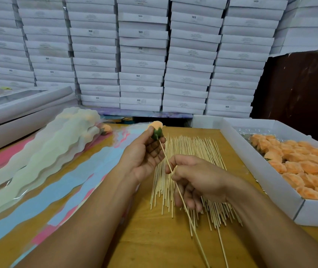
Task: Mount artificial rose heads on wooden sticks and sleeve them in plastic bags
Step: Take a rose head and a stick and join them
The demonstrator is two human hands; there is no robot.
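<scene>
Both hands meet: left (144, 151) pinches rose head (156, 128), right (195, 176) holds stick (181, 192).

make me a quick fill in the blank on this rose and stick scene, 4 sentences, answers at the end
1. The left hand holds a rose head whose petals are ____ in colour.
2. The right hand pinches a single wooden ____ whose tip meets the rose's green base.
3. The loose rose heads lie in a white ____ on the person's right.
4. The pile of sticks lies on the table, directly ____ both hands.

Missing words: orange; stick; box; under
</scene>
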